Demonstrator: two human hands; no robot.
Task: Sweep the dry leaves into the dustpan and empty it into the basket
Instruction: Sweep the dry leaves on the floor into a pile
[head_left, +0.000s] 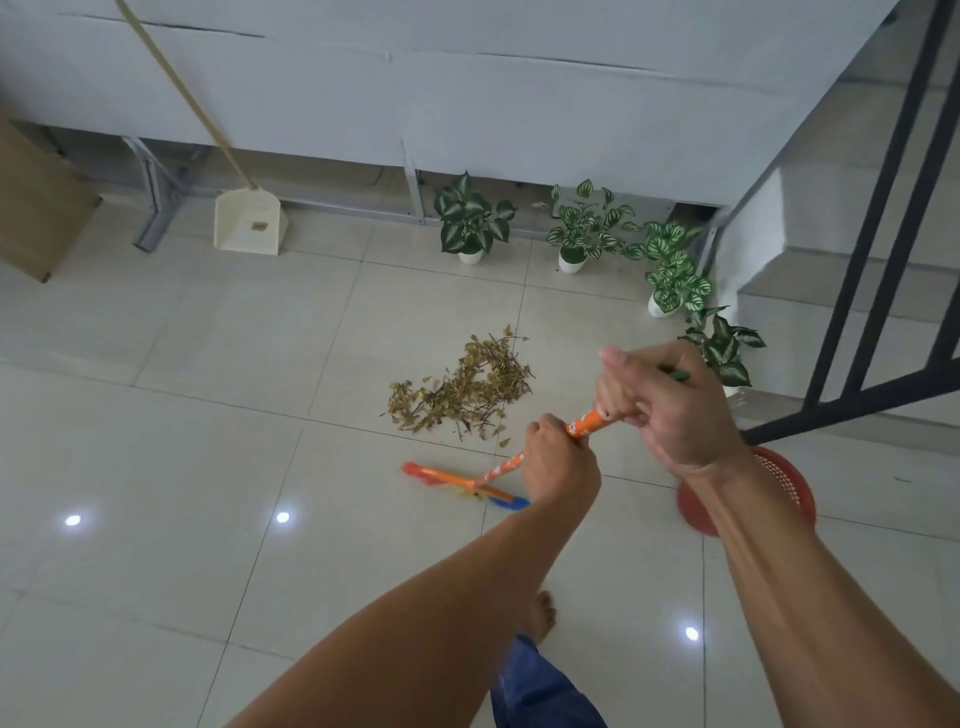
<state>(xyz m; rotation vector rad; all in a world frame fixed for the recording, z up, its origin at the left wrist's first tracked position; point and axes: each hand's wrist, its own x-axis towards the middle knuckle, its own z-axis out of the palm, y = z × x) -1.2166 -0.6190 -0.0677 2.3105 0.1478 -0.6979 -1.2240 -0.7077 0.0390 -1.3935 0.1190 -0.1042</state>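
A pile of dry brown leaves (465, 387) lies on the tiled floor at centre. Just in front of it the colourful head of an orange-handled broom (462, 483) rests on the floor. My left hand (558, 462) grips the broom's handle low down, and my right hand (665, 405) grips it higher up near the green end. A cream dustpan (249, 223) with a long handle stands against the far wall at the left, well apart from the leaves. A red mesh basket (779, 478) stands on the floor at the right, partly hidden by my right forearm.
Several potted green plants (472, 221) line the far wall and the right side beside a staircase with a dark railing (883, 208). A cardboard box (36, 208) stands at the far left. My bare foot (543, 616) is on the tiles below the hands.
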